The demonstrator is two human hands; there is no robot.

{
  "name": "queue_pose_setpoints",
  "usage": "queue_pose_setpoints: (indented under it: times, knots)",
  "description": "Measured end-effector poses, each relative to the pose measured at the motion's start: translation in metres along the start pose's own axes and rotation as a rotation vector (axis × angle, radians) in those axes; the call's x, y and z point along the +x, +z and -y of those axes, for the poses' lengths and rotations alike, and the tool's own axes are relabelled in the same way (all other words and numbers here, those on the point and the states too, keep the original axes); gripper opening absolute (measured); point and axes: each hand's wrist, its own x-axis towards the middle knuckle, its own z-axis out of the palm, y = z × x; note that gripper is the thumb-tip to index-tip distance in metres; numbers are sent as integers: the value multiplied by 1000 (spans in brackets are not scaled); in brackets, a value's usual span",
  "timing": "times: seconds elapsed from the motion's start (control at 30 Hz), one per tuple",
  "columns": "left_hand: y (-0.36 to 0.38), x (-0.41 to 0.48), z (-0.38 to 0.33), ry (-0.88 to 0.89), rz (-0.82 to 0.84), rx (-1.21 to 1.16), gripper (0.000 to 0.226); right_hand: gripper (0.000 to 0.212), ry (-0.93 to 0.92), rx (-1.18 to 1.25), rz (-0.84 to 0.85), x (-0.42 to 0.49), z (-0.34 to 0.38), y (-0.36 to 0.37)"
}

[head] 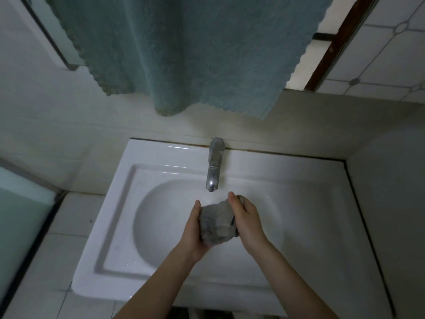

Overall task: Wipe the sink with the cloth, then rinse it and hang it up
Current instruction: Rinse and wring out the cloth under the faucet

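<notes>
A bunched grey cloth (218, 223) is held between both hands over the bowl of the white sink (110, 226), just in front of and below the chrome tap (214, 169). My left hand (192, 233) grips the cloth's left and underside with the thumb up along it. My right hand (247, 217) grips its right side, fingers curled round the upper end. No running water is visible at the spout.
A large teal towel (184, 54) hangs above the sink against the wall. A mirror edge (345, 42) with tiled reflection is at upper right. White tiles (69, 215) lie left of the sink, a glass panel (20, 203) at far left.
</notes>
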Motion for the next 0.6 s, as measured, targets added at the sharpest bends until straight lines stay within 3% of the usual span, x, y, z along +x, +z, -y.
queue_pose_setpoints:
  times: [0.2,0.33,0.6]
  knots:
    - [27,-6,2,343,-89,369,28,29,-115,-48,-224,-24,-23,11]
    - [52,-20,8,443,-112,395,37,35,-175,-89,-295,-30,-19,12]
    - [71,-11,21,532,-329,435,43,44,-198,-2,-247,-15,-31,5]
